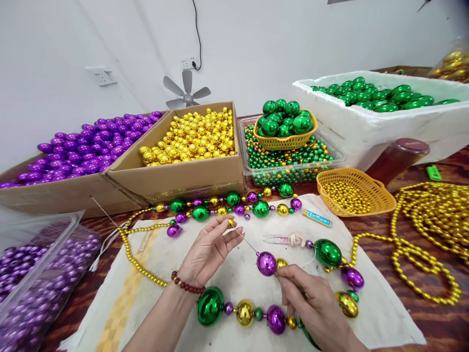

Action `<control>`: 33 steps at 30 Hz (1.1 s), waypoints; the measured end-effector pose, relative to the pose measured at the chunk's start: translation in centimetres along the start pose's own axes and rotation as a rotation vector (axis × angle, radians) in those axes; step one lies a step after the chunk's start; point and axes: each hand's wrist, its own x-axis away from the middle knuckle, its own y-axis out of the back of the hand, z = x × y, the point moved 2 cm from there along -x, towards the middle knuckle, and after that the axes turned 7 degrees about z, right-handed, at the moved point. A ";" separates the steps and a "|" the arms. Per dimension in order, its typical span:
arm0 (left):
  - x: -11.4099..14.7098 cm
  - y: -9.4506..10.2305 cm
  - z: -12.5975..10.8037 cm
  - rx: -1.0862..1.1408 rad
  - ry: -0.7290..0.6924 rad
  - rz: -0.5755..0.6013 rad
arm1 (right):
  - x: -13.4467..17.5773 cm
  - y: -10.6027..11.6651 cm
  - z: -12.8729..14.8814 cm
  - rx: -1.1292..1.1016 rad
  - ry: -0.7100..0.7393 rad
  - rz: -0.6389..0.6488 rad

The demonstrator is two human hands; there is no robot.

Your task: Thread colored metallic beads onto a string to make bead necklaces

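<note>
Both hands, right [315,305] and left [208,249], pinch a needle [244,239] threading a purple bead [266,263] over open cloth [234,274].

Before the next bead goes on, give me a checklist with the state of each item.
1. Needle pinched in left hand: ok, fingertips closed on its upper end.
2. Purple bead on the needle: ok, it sits at the needle's lower end.
3. Right hand steadying the strand below that bead: ok.
4. Thread free of knots: cannot tell, too thin to see.
5. Snips within reach: ok, lying on the white cloth just behind the hands.
6. Bead stock nearby: ok, gold beads box is full.
</note>
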 end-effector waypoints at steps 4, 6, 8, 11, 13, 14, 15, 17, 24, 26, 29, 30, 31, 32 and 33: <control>0.1 -0.3 -0.2 -0.043 -0.018 -0.017 | 0.0 0.0 -0.2 0.020 -0.003 0.003; 0.3 -0.7 -0.3 -0.098 -0.042 -0.031 | -0.1 0.0 -0.3 0.031 0.002 0.001; 0.5 -1.3 -0.3 -0.163 -0.062 -0.036 | -0.3 -0.1 -0.2 0.036 0.004 0.003; 1.0 -2.4 0.1 -0.252 -0.053 0.003 | -0.8 -0.3 0.1 0.039 0.002 0.016; 1.3 -3.1 0.4 -0.320 -0.048 0.027 | -1.2 -0.4 0.5 0.034 -0.012 0.015; 1.4 -3.3 0.5 -0.366 -0.059 0.027 | -1.3 -0.4 0.7 0.025 -0.023 0.014; 1.6 -3.6 0.5 -0.417 -0.078 0.019 | -1.4 -0.4 0.8 0.016 -0.032 0.016; 1.9 -4.0 0.2 -0.523 -0.135 0.001 | -1.6 -0.2 1.0 0.013 -0.035 0.035; 2.9 -6.5 -2.4 -0.728 -0.341 -0.019 | -2.5 2.0 2.2 0.122 -0.011 -0.050; 2.9 -7.5 -2.8 -0.752 -0.365 0.017 | -3.3 2.2 3.2 0.095 0.044 -0.042; 2.7 -8.8 -3.0 -0.774 -0.393 0.083 | -4.7 1.9 4.3 0.072 0.127 0.086; 2.6 -9.0 -3.0 -0.782 -0.400 0.096 | -5.1 1.8 4.4 0.058 0.139 0.123; 2.6 -9.2 -3.0 -0.791 -0.404 0.104 | -5.4 1.7 4.4 0.039 0.142 0.150; 2.6 -9.4 -3.1 -0.799 -0.407 0.109 | -5.6 1.8 4.4 0.015 0.137 0.165; 2.6 -9.4 -3.2 -0.803 -0.411 0.112 | -5.8 1.9 4.3 -0.019 0.125 0.181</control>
